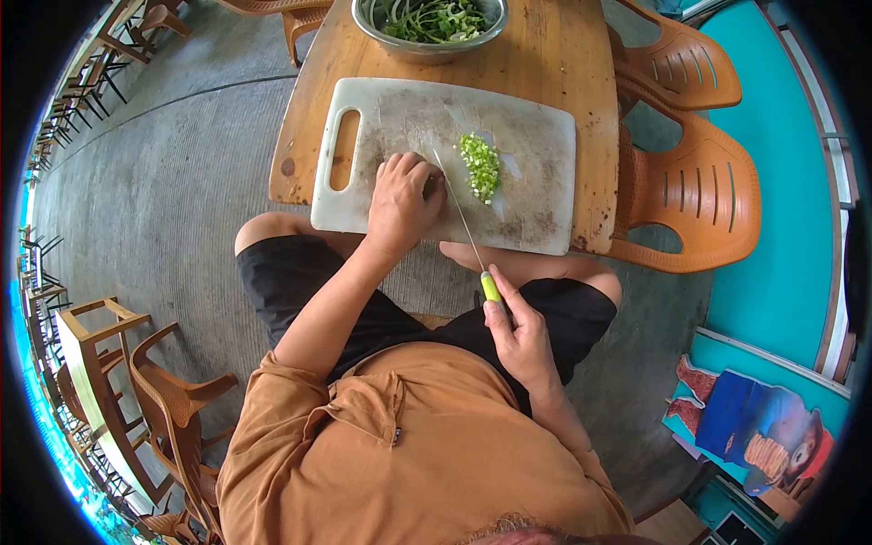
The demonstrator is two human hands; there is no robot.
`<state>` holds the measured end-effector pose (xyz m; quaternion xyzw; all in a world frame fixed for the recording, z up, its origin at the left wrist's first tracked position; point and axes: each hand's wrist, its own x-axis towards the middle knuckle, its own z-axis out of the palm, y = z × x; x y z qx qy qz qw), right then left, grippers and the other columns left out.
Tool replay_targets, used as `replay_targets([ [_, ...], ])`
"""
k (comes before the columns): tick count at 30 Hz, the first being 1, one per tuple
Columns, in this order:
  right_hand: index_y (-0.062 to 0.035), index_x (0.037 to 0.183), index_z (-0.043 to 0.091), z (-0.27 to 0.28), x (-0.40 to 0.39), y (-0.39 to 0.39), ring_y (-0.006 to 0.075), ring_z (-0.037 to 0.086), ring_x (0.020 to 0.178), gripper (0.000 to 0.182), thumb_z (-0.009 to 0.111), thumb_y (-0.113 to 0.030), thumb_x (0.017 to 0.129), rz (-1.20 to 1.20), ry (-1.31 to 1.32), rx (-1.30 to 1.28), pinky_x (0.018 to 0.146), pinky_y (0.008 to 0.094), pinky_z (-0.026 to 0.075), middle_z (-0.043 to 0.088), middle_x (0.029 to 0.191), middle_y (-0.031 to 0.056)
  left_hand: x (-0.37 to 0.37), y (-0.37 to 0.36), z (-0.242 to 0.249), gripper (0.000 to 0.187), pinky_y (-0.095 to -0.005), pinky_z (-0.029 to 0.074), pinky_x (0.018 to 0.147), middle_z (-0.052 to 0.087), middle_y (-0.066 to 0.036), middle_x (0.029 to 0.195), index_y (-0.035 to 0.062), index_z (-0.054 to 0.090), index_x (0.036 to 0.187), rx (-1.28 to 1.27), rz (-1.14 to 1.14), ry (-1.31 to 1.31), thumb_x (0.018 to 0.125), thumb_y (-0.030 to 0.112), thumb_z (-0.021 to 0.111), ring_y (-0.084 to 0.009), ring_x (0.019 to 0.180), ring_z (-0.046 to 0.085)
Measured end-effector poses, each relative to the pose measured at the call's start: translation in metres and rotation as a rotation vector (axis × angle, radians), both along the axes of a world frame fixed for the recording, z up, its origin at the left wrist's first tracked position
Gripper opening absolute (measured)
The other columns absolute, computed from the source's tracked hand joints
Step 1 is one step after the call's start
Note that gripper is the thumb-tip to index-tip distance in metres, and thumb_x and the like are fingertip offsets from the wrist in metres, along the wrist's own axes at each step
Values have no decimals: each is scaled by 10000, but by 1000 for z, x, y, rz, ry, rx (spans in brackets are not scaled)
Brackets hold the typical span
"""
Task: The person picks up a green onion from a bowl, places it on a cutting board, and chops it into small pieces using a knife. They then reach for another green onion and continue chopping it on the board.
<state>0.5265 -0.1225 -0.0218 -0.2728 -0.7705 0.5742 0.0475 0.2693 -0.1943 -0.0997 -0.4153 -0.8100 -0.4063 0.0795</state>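
My right hand [522, 336] is closed round the yellow-green handle of a knife [461, 211]. Its thin blade points away from me, lying over the white cutting board [531, 118]. Curled fingers and thumb close my left hand [404, 202], which rests on the board just left of the blade. Whatever those fingers hold, if anything, is hidden beneath them. To the right of the blade sits a small heap of chopped green pieces [480, 168], pale green to white. The board is scuffed and has a slot handle at its left end.
A metal bowl [431, 50] of leafy greens [436, 18] stands beyond the board on the wooden table [304, 136]. Orange plastic chairs [718, 186] are close to the table's right side. More chairs [168, 400] and a wooden frame [100, 381] stand behind at left.
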Motion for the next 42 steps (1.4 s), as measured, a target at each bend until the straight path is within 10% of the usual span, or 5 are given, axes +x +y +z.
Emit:
replay_targets([
  [42, 42, 1494, 548, -2, -1, 0, 411, 640, 1321, 482, 637, -163, 1067, -36, 165, 78, 1084, 420, 535, 643, 1416, 289, 1, 2, -2, 153, -437, 474, 919, 686, -76, 983, 72, 741, 979, -62, -45, 48, 831, 90, 777, -310, 985, 644],
])
